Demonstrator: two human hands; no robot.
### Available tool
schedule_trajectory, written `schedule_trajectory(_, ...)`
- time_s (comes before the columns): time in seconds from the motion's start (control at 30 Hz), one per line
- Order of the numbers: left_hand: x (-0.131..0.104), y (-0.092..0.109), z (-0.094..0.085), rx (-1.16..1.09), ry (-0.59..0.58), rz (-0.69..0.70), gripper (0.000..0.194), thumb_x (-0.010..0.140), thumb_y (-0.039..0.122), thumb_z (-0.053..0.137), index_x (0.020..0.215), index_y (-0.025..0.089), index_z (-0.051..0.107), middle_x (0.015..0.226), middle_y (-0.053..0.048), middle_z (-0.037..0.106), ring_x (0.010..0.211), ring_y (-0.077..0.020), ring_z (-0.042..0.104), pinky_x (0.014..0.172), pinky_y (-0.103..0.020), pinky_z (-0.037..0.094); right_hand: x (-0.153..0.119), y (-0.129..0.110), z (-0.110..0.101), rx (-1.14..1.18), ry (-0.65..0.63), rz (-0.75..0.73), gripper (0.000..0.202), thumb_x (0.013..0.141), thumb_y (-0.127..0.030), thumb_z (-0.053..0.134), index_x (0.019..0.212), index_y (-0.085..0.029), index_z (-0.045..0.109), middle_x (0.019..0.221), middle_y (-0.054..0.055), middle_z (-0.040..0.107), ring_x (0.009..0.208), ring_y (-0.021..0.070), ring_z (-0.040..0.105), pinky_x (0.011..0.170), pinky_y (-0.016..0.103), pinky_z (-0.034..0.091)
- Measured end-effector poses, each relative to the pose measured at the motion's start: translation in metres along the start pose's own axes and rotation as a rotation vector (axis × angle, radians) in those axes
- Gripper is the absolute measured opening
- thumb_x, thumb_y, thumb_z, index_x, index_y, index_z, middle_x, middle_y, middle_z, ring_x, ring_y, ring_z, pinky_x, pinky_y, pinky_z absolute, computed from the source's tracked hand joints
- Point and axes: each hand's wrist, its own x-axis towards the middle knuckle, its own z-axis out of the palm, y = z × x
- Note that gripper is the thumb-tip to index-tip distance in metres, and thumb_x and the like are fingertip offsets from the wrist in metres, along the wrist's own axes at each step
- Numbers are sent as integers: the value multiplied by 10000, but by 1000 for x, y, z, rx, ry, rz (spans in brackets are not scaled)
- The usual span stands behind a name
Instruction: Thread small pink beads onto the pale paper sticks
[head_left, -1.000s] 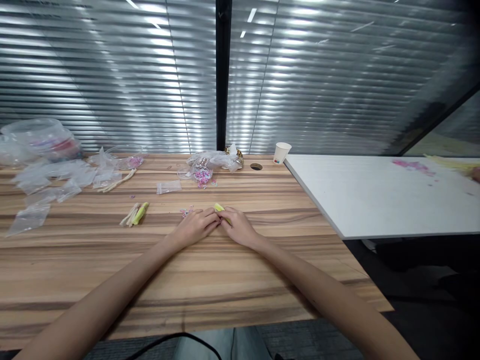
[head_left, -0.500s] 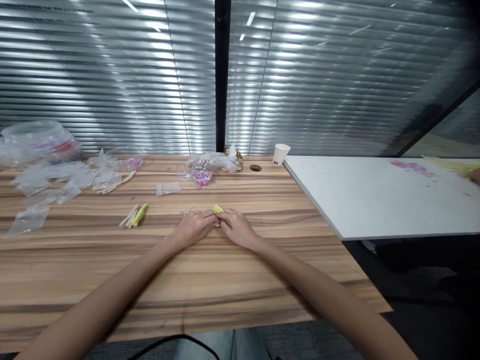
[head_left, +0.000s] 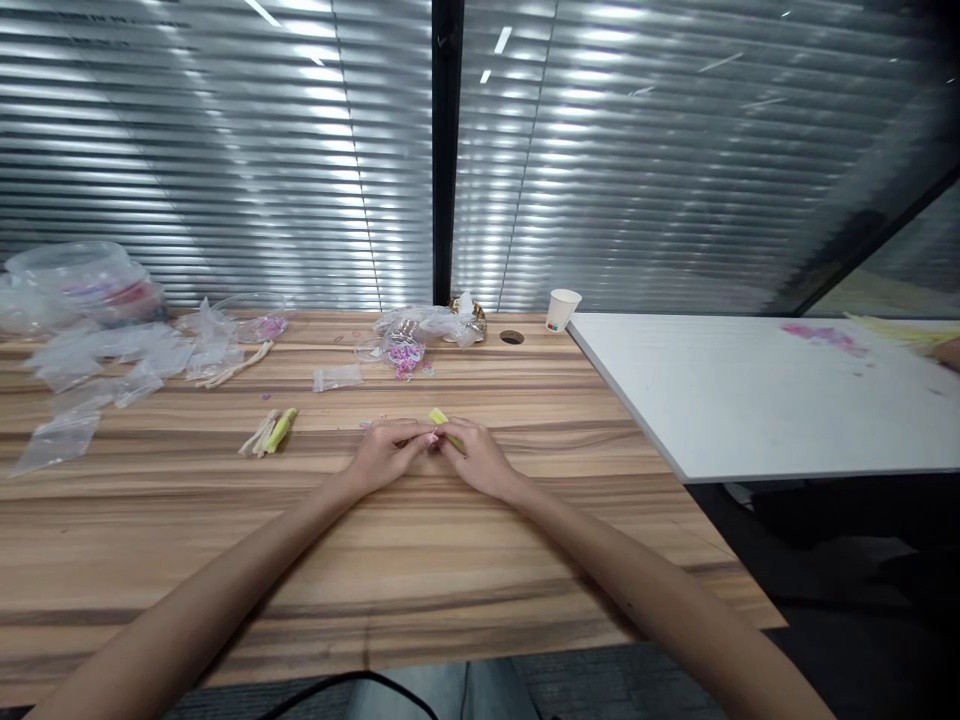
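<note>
My right hand (head_left: 477,458) is closed on a yellow strip (head_left: 439,416) that sticks out past its fingers; most of the strip is hidden. Fingertip to fingertip with it, my left hand (head_left: 386,456) is pinched, with something small and pale between thumb and forefinger that I cannot make out. Small pink bits (head_left: 365,425) lie on the wood just beyond the left hand. Off to the left rests a yellow bundle (head_left: 281,431) beside several cream cords (head_left: 259,435).
Clear plastic bags (head_left: 112,345) cover the table's far left. Toward the back are pink and purple loose pieces (head_left: 406,356), a small clear bag (head_left: 337,377) and a paper cup (head_left: 562,309). At a white table (head_left: 750,400) on the right, another person's hand (head_left: 949,352) shows.
My left hand has shifted slightly, and its thumb and forefinger now show a pinch on something small and pale. My right hand stays on the yellow strip.
</note>
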Motion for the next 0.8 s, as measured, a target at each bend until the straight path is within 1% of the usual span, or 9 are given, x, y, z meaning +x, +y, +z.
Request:
schedule_trajectory(0.1,3,4,0,-171,-1,-135,279,833,299,504,1013,172,675,909,-61,716,768,-163,659,698,-253,506,0,1,1,42,11,11,210,823,-76,460,850,-178,642,875,36,649,814,143,576,763,270,425)
schedule_trajectory(0.2,6,6,-2,-237,6,-290,326,776,331,564,1031,156,667,967,-71,701,815,-201,659,732,-296,514,0,1,1,35,1,10,227,818,-75,466,868,-190,656,878,34,654,814,146,580,758,270,427)
schedule_trajectory(0.3,6,6,-4,-218,-4,-411,374,719,327,617,1039,138,663,866,-65,722,699,-204,655,638,-295,515,0,0,1,27,-2,14,248,819,-83,467,920,-197,663,901,42,659,809,150,582,740,270,430)
schedule_trajectory(0.37,6,6,-5,-203,1,-429,368,712,315,614,1029,136,669,780,-53,728,631,-190,639,581,-278,500,0,0,1,44,3,10,267,817,-75,464,941,-203,663,925,41,660,824,149,583,752,272,430)
schedule_trajectory(0.47,6,7,-5,-212,9,-389,305,761,330,543,933,142,711,713,-30,722,617,-174,631,570,-257,484,1,0,0,76,13,9,273,812,-61,460,927,-198,666,907,37,665,823,145,586,766,275,433)
schedule_trajectory(0.57,7,6,-4,-204,24,-377,306,790,336,496,854,148,729,658,-9,712,586,-160,623,554,-242,470,2,-1,0,85,23,24,255,804,-61,473,899,-190,672,882,37,668,809,146,588,760,277,437)
schedule_trajectory(0.7,8,1,-3,-220,102,-394,281,771,341,536,852,151,726,813,-45,728,713,-189,649,632,-257,490,3,-4,-1,91,38,43,237,808,-75,481,885,-191,672,839,31,665,771,144,585,732,268,440)
schedule_trajectory(0.73,8,0,-3,-230,111,-395,277,767,347,547,845,150,725,831,-52,727,731,-192,650,645,-259,492,3,-4,-2,98,43,47,233,812,-78,478,885,-187,671,814,29,660,747,140,583,717,262,441)
schedule_trajectory(0.8,9,-1,-3,-239,108,-401,266,757,351,565,813,145,723,796,-53,727,702,-185,646,630,-253,490,2,-3,-1,130,49,58,240,825,-80,458,893,-182,665,777,21,648,674,124,572,675,244,440)
